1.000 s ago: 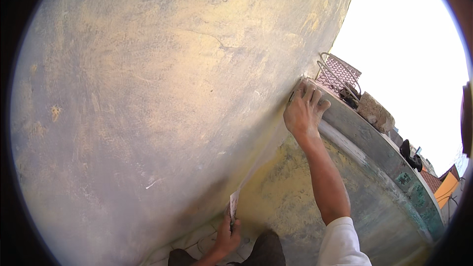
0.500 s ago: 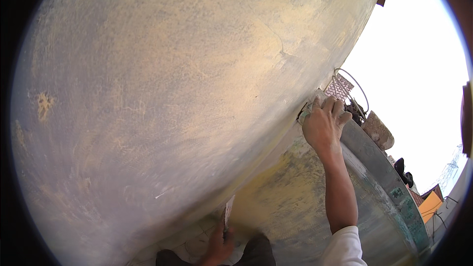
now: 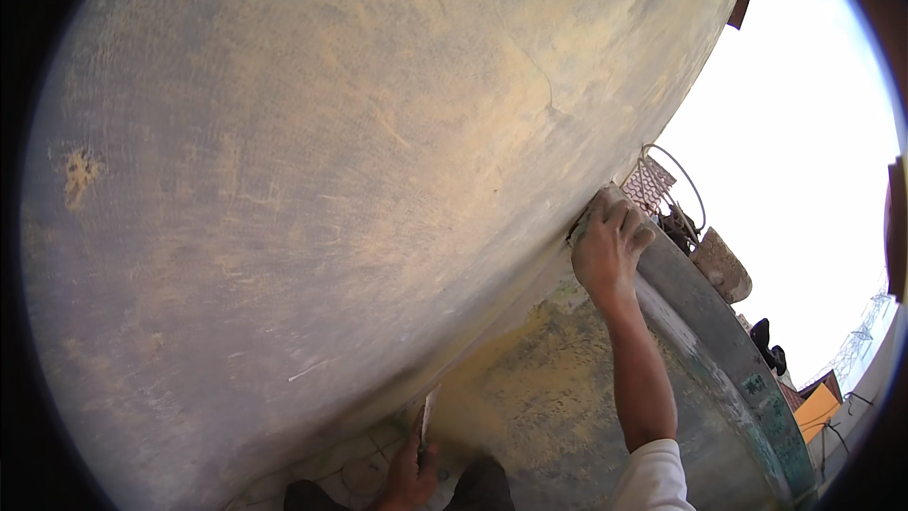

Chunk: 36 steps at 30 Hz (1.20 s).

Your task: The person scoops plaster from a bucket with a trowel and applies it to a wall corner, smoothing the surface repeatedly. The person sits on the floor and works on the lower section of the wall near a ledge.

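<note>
My right hand reaches up to the corner where the low wall meets a big curved plastered surface. Its fingers are bent over the wall's top edge, gripping it. Low down, close to my knees, my left hand is closed round the dark handle of a scraper with a thin, pale blade. The blade points upward, near the seam between both surfaces; whether it touches them I cannot tell. Patches of yellowish and grey plaster cover both surfaces, and a fine crack runs across the curved one.
On the wall's top lie a patterned mesh piece with a wire loop, a rough stone-like block and a small black object. My dark-clothed knees are close to the wall, above a tiled floor.
The view has shifted slightly. My right hand stays at the same corner, its fingers now curled more over the edge. My left hand still holds the scraper low down.
</note>
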Each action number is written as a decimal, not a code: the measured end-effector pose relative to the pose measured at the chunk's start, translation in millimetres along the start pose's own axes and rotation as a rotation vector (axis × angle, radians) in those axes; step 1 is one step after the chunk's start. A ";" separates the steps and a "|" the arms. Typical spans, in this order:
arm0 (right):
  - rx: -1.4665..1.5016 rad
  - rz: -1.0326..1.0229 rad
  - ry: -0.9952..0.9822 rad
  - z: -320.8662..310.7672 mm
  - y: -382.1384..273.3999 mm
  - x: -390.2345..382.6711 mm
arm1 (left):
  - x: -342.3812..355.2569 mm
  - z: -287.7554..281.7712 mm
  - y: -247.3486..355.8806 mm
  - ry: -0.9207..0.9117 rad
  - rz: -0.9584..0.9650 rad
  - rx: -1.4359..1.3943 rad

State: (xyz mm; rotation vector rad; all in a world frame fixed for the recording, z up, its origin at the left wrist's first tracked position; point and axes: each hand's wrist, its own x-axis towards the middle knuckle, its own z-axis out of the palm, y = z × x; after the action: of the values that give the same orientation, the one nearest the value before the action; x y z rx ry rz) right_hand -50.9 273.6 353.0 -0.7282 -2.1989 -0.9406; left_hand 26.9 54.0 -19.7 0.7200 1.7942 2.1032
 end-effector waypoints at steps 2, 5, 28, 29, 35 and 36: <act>-0.025 -0.005 0.018 5.5 -3.2 -2.8 | 1.8 1.6 5.8 0.029 0.051 0.005; -0.067 0.000 0.037 16.2 -5.4 -6.9 | 2.0 3.7 2.0 -0.001 -0.001 0.048; 0.014 -0.110 -0.150 -29.6 2.6 -14.5 | 5.6 3.7 -38.8 -0.147 0.023 -0.081; -0.012 -0.131 -0.102 -32.7 9.7 -23.2 | 5.0 -5.6 -16.1 -0.218 -0.119 -0.079; -0.141 -0.171 0.091 -9.7 56.4 -5.0 | -6.9 18.4 -45.7 -0.070 0.015 0.024; -0.138 -0.167 0.068 -7.8 58.1 -2.6 | -8.2 19.6 -47.8 -0.024 0.073 0.049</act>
State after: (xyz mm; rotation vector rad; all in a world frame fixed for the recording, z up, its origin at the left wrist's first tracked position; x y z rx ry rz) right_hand -6.8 301.4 379.9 -0.5717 -2.1769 -1.1928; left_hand 39.4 75.1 -65.9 0.8319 1.8393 2.0927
